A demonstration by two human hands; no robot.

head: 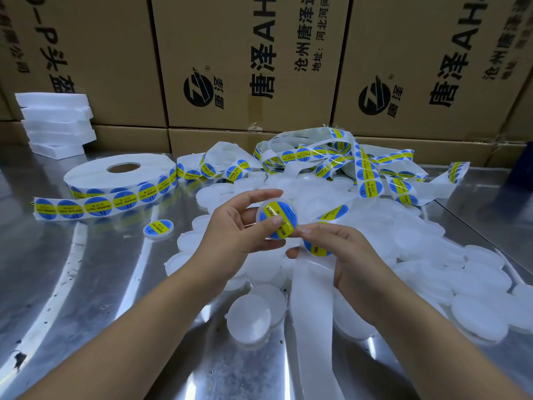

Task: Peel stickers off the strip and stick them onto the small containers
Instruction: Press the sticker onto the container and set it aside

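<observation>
Counter [86, 284] is bare stainless steel, scuffed and pitted, with long curved glare streaks from overhead light. Back of the scene is a solid wall of stacked brown cardboard boxes [230, 39], lying on their sides, printed with black Chinese text and a round black logo [199, 88]. A stack of white foam slabs [56, 122] sits far left against the boxes; a dark blue object [523, 166] is cut off at the right edge.

- Your left hand [232, 230] and right hand [356, 262] are bare, with short, plain nails.
- Your left forearm [129, 327] and right forearm [432, 345] are bare too, uncovered to the view's edge.
</observation>
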